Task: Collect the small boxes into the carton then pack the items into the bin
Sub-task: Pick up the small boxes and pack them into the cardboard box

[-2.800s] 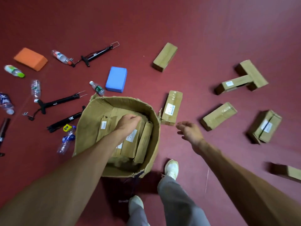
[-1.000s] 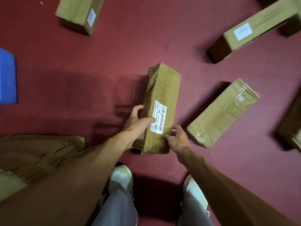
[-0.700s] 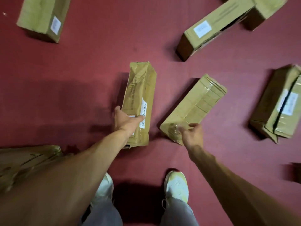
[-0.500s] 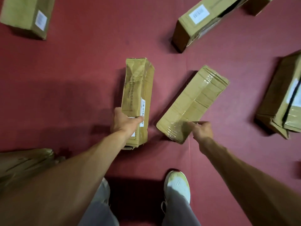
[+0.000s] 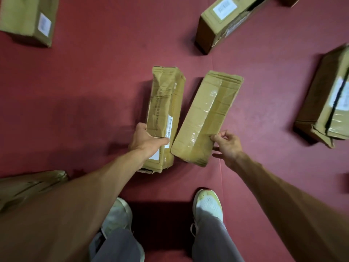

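Two long brown cardboard boxes are in front of me above the red floor. My left hand (image 5: 146,140) grips the near end of the creased box with a barcode label (image 5: 164,108). The taped box (image 5: 207,114) beside it tilts to the right, and my right hand (image 5: 227,145) pinches its near right edge with thumb and fingers. The near ends of the two boxes almost touch. A crumpled edge of the big carton (image 5: 32,186) shows at the lower left, mostly behind my left forearm.
More small boxes lie on the red floor: one at the top left (image 5: 28,17), one with a white label at the top middle (image 5: 224,17), one at the right edge (image 5: 328,99). My two shoes (image 5: 207,204) stand just below the held boxes.
My right hand left the labelled box, reached to the taped box and took its near end, swinging it closer to the left one. My left hand kept its hold on the labelled box.
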{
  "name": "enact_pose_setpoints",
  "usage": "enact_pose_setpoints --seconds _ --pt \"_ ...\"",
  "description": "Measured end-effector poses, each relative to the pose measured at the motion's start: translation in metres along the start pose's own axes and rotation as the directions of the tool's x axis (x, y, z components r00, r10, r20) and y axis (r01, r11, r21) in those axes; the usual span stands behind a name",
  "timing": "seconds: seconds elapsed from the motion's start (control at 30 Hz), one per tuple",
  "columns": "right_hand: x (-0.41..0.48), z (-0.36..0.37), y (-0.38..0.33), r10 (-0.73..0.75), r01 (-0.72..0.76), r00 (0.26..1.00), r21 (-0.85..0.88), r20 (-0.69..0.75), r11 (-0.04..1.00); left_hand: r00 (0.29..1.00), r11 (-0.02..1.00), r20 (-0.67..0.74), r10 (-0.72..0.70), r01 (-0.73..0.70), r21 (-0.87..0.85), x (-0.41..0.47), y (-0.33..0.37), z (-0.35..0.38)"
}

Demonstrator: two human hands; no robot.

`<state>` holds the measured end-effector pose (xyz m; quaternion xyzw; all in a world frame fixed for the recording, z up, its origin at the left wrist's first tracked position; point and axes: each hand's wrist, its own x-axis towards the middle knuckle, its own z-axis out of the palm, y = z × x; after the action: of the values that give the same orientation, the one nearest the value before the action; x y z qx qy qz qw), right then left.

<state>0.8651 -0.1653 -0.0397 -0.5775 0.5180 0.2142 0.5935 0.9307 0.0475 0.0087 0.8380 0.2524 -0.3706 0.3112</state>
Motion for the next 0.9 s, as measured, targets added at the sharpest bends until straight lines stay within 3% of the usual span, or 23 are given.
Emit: enact_pose_setpoints --seconds 0.13,0.3,0.4,0.63,0.9 --pt "-0.023 0.01 0.001 -0.017 0.018 1.0 0.061 -0.01 0.998 0.998 0.998 0.046 0.046 -0.048 0.052 -0.011 -0.003 -0.009" --pt "-0.064 0.021 -0.005 0.055 -0.058 0.998 0.079 0.041 0.995 0.999 0.998 0.008 0.051 -0.051 -0.039 -0.027 -0.018 -0.034" --pt "-0.112 0.03 -0.024 0.006 -0.006 1.0 0.098 0.004 0.995 0.998 0.992 -0.042 0.047 -0.052 -0.117 -0.054 -0.017 -0.065" --pt "-0.27 0.046 -0.085 -0.222 0.206 0.974 -0.238 -0.039 0.949 0.997 0.962 -0.079 0.018 -0.039 -0.271 -0.149 -0.015 -0.166" --pt "-0.472 0.066 -0.132 -0.333 0.334 0.941 -0.346 0.067 0.877 0.981 0.966 -0.192 0.019 -0.067 -0.248 -0.299 -0.036 -0.32"
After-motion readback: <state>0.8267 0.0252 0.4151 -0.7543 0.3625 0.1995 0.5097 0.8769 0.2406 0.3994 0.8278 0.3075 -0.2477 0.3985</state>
